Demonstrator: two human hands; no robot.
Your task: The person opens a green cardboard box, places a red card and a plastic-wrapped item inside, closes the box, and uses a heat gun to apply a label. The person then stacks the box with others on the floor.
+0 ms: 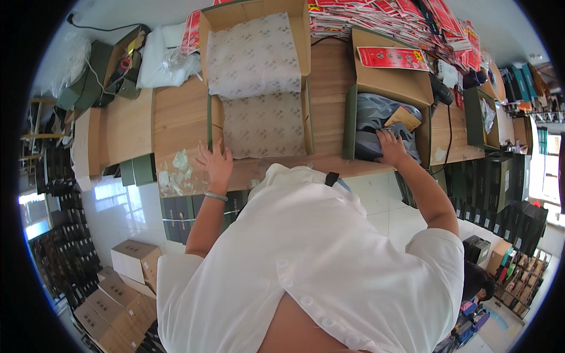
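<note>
An open shoe box (249,16) stands on the wooden table in front of me, lid raised at the back. Patterned tissue paper (262,126) covers its inside and drapes up over the lid. My left hand (217,168) rests at the box's near left corner, fingers spread, holding nothing. To the right, a second open shoe box (382,79) contains a pair of grey shoes (376,109) with a yellowish paper tag (404,118) lying on them. My right hand (393,147) reaches over that box's near edge, its fingers stretched out on the nearer shoe.
Red printed cards (368,20) are heaped along the back; one red card (393,58) lies on the right box's lid. At the left are plastic bags (168,56) and a box of tools (120,65). A black cable (450,132) hangs over the table's right side. Cartons (112,300) stand behind left.
</note>
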